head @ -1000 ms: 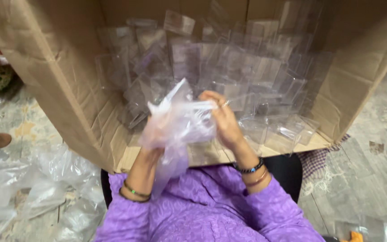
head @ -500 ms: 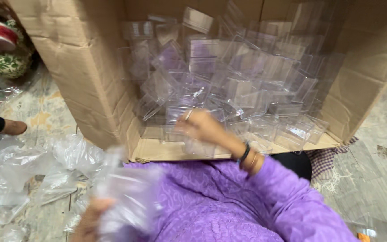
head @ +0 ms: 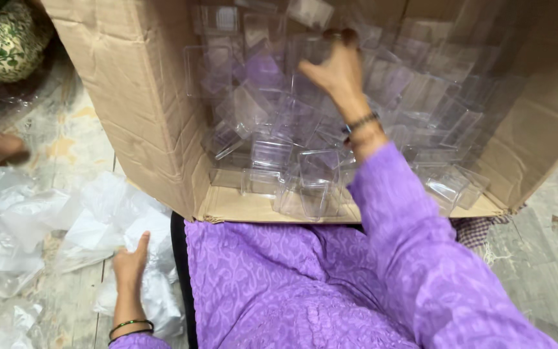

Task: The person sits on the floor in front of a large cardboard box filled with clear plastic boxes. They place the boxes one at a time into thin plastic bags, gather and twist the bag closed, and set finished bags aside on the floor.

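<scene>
Head view shows the right hand [head: 337, 71], fingers loosely spread, reaching among clear plastic boxes [head: 272, 152] in the cardboard carton [head: 143, 116], while the left hand [head: 130, 265], fingers together, rests on plastic bags [head: 98, 223]

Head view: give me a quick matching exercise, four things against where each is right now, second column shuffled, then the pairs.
Things:
1. right hand
2. left hand
3. cardboard box
4. crumpled clear plastic bags

Places:
A. lying on the floor to the person's left
B. on its side, open toward the person, full of clear plastic containers
C. lowered beside the lap, on the plastic bags
D. reaching deep into the box among the containers

Pairs: 1-D, 2-C, 3-B, 4-A
</scene>
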Tool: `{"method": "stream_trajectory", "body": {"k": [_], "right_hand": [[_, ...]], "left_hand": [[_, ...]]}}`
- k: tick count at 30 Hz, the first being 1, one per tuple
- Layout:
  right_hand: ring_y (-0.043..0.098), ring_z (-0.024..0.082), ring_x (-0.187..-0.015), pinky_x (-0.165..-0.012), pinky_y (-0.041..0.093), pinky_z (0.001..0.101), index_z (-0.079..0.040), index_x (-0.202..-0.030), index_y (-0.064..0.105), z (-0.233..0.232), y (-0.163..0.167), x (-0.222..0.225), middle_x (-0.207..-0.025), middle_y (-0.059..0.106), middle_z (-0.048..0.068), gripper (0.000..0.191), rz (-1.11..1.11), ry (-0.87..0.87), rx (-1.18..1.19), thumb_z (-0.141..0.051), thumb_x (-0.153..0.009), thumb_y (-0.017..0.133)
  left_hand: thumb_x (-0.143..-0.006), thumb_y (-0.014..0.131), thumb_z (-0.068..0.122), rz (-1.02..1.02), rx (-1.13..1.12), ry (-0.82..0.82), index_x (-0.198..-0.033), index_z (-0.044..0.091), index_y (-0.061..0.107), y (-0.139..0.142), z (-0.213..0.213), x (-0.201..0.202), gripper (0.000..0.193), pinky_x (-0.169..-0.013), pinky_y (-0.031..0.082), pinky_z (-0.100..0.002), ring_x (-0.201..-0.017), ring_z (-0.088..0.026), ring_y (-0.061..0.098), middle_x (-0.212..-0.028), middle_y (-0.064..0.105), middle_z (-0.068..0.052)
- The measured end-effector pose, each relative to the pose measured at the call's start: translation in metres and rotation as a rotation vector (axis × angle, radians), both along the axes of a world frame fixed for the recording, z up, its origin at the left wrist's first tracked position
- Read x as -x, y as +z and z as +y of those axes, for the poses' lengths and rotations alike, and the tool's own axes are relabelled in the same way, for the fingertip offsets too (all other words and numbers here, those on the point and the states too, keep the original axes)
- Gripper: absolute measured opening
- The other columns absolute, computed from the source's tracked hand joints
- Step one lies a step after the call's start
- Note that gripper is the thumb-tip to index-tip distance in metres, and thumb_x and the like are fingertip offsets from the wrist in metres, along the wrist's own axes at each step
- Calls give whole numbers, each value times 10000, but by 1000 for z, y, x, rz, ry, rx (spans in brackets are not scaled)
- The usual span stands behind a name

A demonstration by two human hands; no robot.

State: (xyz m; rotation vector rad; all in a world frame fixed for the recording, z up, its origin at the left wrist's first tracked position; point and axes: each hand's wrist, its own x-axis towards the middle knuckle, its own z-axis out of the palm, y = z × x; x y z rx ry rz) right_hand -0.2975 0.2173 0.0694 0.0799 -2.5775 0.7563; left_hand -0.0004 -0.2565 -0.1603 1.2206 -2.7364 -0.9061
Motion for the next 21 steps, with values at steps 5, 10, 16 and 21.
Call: {"method": "stream_trajectory", "body": {"k": [5,10,16,21], "right_hand": [[418,402,-1472,-1226,395,496,-28,-1356,521,44,-44,-194,-1541,403,219,763,295,182,76,-303,-782,942],[396,420,-1452,-1178,412,487,-71,-1295,476,33,-103,-276,-1536,367,241,834,240,132,148,-352,-694,981],[387,446,-1434,-1180,366,546,-74,-1345,529,39,-130,-280,-1537,373,248,795,235,178,47,-404,-735,917],[489,389,-1417,-1186,400,503,-68,-1271,625,140,-96,-314,-1504,509,199,491,248,-167,-79,-346,-917,821]], "left_hand": [[-902,766,579,-287,184,-222,-1053,-47,807,52,-27,-16,645,-855,540,-473,-959,-441,718,-992,755,-311],[-1000,626,270,286,-673,-454,-1010,-14,767,103,56,-5,317,-649,503,-275,-727,-123,630,-829,719,-67],[-1050,528,404,60,-996,-638,-1061,31,741,114,212,48,430,-549,421,-283,-588,-115,527,-664,635,-33],[-953,659,372,-210,-828,-969,-1009,8,763,83,264,36,382,-522,441,-309,-567,-134,549,-644,638,-60]]}}
